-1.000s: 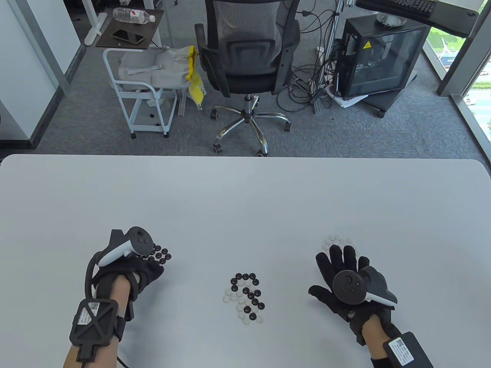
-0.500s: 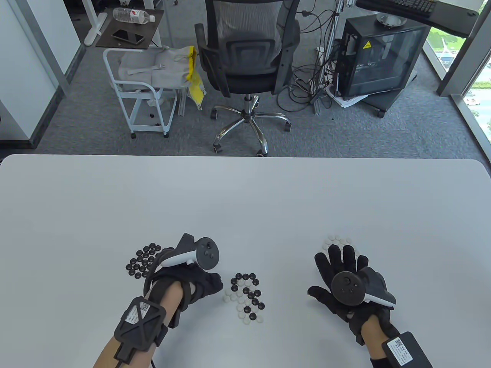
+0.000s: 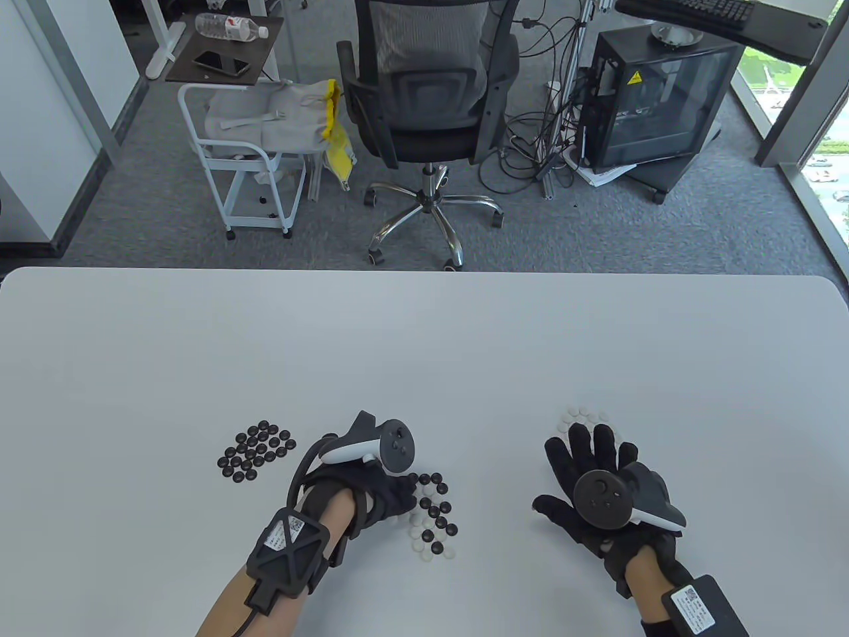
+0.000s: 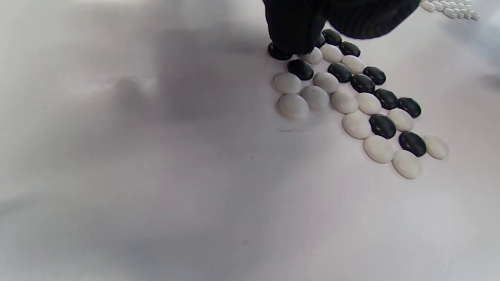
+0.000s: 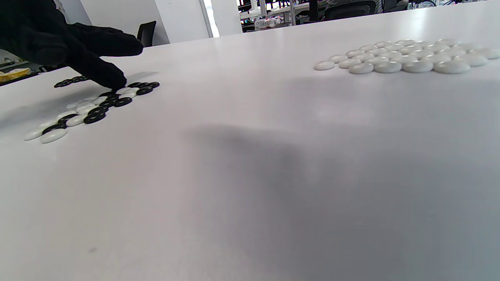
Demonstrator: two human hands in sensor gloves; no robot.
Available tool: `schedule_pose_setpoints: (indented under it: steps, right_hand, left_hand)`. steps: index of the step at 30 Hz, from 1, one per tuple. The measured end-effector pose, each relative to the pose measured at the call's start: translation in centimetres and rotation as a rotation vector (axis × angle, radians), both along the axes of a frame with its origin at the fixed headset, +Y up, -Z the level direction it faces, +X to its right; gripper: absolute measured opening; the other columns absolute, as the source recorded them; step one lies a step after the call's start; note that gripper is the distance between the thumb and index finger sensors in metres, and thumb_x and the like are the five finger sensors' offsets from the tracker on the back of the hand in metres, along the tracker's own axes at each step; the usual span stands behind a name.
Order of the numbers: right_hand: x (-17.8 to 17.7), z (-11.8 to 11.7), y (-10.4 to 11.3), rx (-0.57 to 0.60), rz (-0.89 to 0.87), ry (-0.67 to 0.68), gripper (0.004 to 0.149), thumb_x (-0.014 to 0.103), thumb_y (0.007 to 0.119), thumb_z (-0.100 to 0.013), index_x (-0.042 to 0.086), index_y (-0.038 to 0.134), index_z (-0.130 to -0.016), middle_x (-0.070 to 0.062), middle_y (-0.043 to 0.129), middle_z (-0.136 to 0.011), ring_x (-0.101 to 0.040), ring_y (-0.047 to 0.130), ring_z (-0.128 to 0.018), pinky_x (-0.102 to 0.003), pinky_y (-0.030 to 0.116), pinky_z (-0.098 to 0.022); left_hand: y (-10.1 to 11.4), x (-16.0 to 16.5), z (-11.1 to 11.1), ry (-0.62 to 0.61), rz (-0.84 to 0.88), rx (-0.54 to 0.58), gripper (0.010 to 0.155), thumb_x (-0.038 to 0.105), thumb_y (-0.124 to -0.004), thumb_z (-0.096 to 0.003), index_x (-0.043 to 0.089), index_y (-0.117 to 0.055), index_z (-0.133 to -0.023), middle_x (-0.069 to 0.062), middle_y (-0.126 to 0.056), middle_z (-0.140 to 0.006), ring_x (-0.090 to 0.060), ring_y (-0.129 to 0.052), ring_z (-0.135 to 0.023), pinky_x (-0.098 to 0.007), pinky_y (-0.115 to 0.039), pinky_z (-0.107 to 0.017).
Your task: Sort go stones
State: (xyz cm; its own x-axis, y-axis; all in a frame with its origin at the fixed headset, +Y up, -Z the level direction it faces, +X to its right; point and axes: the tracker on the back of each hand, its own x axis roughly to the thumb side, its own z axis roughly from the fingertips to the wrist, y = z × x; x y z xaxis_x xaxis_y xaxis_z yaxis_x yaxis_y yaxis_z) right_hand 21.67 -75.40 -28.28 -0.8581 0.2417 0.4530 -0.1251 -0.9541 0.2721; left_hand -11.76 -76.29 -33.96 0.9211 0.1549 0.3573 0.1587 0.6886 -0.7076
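Table view: the mixed cluster (image 3: 431,514) of black and white Go stones lies on the white tabletop (image 3: 424,345), near its front edge. The left hand (image 3: 371,494) reaches into the cluster's left side, fingers bent down onto the stones; whether they pinch one cannot be told. A sorted group of black stones (image 3: 255,451) lies left of the cluster, a sorted group of white stones (image 3: 584,418) right of it. The right hand (image 3: 593,478) lies flat, fingers spread, just before the white group. Left wrist view: a gloved fingertip (image 4: 291,31) presses on stones at the cluster's (image 4: 351,97) far end. Right wrist view: the left hand's (image 5: 70,43) fingers touch the cluster (image 5: 93,109); the white group (image 5: 406,56) lies well apart to the right.
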Motion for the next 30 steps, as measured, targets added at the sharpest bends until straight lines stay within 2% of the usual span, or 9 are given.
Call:
schedule_pose_setpoints:
  steps: [4, 9, 15, 24, 30]
  right_hand:
    - [0.0, 0.0, 0.0, -0.004, 0.001, 0.0, 0.086, 0.051, 0.049, -0.062, -0.006, 0.018, -0.117, -0.049, 0.003, -0.109, -0.07, -0.006, -0.088, -0.087, 0.006, -0.052]
    - [0.1, 0.0, 0.1, 0.001, -0.003, -0.002, 0.086, 0.051, 0.049, -0.062, -0.006, 0.018, -0.118, -0.049, 0.003, -0.109, -0.07, -0.006, -0.088, -0.087, 0.006, -0.052]
    - [0.1, 0.0, 0.0, -0.005, -0.003, -0.003, 0.086, 0.051, 0.049, -0.062, -0.006, 0.018, -0.118, -0.049, 0.003, -0.109, -0.07, -0.006, -0.088, -0.087, 0.006, -0.052]
    - [0.1, 0.0, 0.0, -0.012, -0.001, -0.008, 0.086, 0.051, 0.049, -0.062, -0.006, 0.018, -0.117, -0.049, 0.003, -0.109, -0.07, -0.006, -0.088, -0.087, 0.006, -0.052]
    - [0.1, 0.0, 0.0, -0.021, 0.008, -0.011, 0.086, 0.051, 0.049, -0.062, -0.006, 0.018, -0.117, -0.049, 0.003, -0.109, -0.07, -0.006, -0.088, -0.087, 0.006, -0.052]
  left_hand:
    - [0.4, -2.4, -0.6, 0.071, -0.017, 0.002, 0.064, 0.054, -0.054, -0.0525, 0.034, -0.061, -0.113, -0.022, 0.003, -0.116, -0.055, 0.01, -0.096, -0.082, -0.004, -0.052]
    - [0.8, -7.5, -1.5, 0.222, -0.056, 0.0, 0.063, 0.054, -0.055, -0.0522, 0.034, -0.068, -0.111, -0.021, 0.001, -0.116, -0.055, 0.009, -0.096, -0.082, -0.004, -0.052]
    - [1.0, -12.2, -1.4, 0.346, -0.097, -0.001, 0.063, 0.054, -0.056, -0.0521, 0.034, -0.069, -0.11, -0.02, 0.001, -0.116, -0.054, 0.009, -0.096, -0.082, -0.003, -0.052]
    - [0.9, -16.9, -0.8, 0.464, -0.112, -0.008, 0.063, 0.053, -0.055, -0.0523, 0.034, -0.065, -0.112, -0.02, 0.005, -0.115, -0.054, 0.01, -0.096, -0.082, -0.002, -0.052]
    - [0.9, -17.9, -0.7, 0.489, -0.096, -0.013, 0.064, 0.053, -0.055, -0.0522, 0.033, -0.063, -0.112, -0.02, 0.007, -0.114, -0.054, 0.013, -0.095, -0.082, -0.002, -0.052]
